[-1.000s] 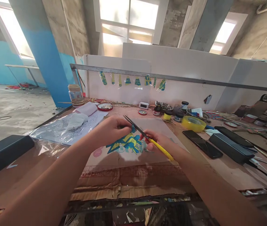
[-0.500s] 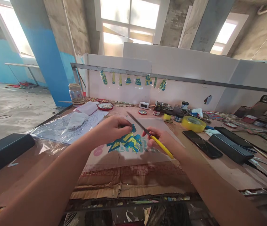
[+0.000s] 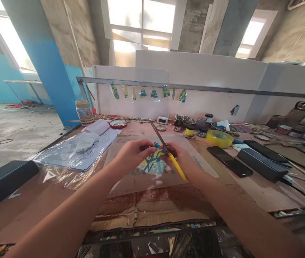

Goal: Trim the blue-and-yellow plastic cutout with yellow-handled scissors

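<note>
Since the earlier frames, both hands have drawn together above the cardboard sheet. Left hand fingers pinch the blue-yellow cutout; right hand grips the yellow-handled scissors, blades apparently closed against the cutout's edge.

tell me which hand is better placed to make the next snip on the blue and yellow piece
Right, probably. The right hand already holds the scissors, blades at the piece. The left hand pinches the piece's edge.
</note>
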The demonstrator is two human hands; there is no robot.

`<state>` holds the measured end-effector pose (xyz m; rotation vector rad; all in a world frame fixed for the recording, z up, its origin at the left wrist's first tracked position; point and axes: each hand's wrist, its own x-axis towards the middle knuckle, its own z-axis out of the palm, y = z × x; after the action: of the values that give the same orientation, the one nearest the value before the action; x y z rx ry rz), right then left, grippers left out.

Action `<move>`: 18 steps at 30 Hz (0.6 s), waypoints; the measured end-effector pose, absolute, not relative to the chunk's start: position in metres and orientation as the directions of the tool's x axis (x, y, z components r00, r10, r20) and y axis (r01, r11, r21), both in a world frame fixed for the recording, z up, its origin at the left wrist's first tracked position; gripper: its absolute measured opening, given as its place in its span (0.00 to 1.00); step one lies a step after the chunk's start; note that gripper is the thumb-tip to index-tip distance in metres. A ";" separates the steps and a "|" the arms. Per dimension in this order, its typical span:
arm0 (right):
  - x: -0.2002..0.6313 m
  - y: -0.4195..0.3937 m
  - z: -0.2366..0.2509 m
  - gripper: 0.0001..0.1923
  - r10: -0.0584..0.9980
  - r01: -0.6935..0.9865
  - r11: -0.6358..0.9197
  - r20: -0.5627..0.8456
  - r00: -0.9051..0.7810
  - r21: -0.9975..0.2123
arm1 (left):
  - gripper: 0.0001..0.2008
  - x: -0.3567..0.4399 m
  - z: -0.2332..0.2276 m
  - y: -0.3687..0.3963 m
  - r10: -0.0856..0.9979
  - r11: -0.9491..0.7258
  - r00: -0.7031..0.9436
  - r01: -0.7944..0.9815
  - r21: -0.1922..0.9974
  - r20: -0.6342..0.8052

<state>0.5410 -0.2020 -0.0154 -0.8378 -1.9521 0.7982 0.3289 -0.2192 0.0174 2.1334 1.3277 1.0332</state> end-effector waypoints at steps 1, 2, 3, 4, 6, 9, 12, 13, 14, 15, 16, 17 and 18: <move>0.545 -0.198 -0.016 0.15 0.774 0.324 0.620 0.489 -0.402 -0.715 | 0.16 0.327 0.017 -0.218 0.881 -0.469 0.245 0.575 0.671 0.405; 0.549 -0.193 -0.016 0.16 0.752 0.414 0.659 0.531 -0.391 -0.628 | 0.19 0.325 0.018 -0.216 0.864 -0.487 0.209 0.576 0.657 0.458; 0.553 -0.190 -0.015 0.18 0.721 0.505 0.688 0.573 -0.390 -0.521 | 0.23 0.322 0.019 -0.215 0.837 -0.510 0.168 0.584 0.631 0.522; 0.557 -0.186 -0.014 0.20 0.687 0.586 0.701 0.606 -0.401 -0.407 | 0.27 0.318 0.020 -0.214 0.798 -0.536 0.131 0.602 0.592 0.589; 0.563 -0.183 -0.011 0.22 0.620 0.683 0.701 0.648 -0.441 -0.206 | 0.29 0.313 0.024 -0.213 0.705 -0.574 0.106 0.666 0.477 0.701; 0.567 -0.184 -0.008 0.23 0.551 0.718 0.696 0.665 -0.504 -0.033 | 0.24 0.310 0.027 -0.214 0.615 -0.589 0.162 0.746 0.312 0.772; 0.567 -0.186 -0.008 0.21 0.500 0.715 0.697 0.677 -0.540 0.057 | 0.16 0.313 0.026 -0.217 0.590 -0.597 0.248 0.774 0.209 0.768; 0.566 -0.186 -0.008 0.21 0.486 0.711 0.699 0.677 -0.552 0.078 | 0.15 0.315 0.025 -0.218 0.590 -0.600 0.275 0.778 0.185 0.759; 0.566 -0.186 -0.009 0.21 0.475 0.706 0.702 0.675 -0.565 0.096 | 0.14 0.316 0.024 -0.219 0.592 -0.602 0.299 0.781 0.164 0.748; 0.566 -0.185 -0.010 0.21 0.468 0.701 0.705 0.670 -0.577 0.110 | 0.13 0.316 0.024 -0.220 0.593 -0.604 0.320 0.784 0.145 0.739; 0.565 -0.185 -0.011 0.21 0.465 0.696 0.708 0.662 -0.588 0.121 | 0.13 0.317 0.024 -0.220 0.592 -0.605 0.339 0.786 0.126 0.731; 0.565 -0.185 -0.012 0.22 0.465 0.693 0.710 0.653 -0.598 0.129 | 0.13 0.318 0.023 -0.221 0.587 -0.608 0.356 0.787 0.105 0.727; 0.565 -0.184 -0.012 0.22 0.467 0.691 0.711 0.645 -0.605 0.134 | 0.13 0.318 0.023 -0.221 0.579 -0.610 0.373 0.788 0.082 0.725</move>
<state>0.5646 -0.1845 -0.0123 -0.8783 -2.3283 -0.5010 0.3180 -0.2208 0.0231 2.8233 1.4482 1.2858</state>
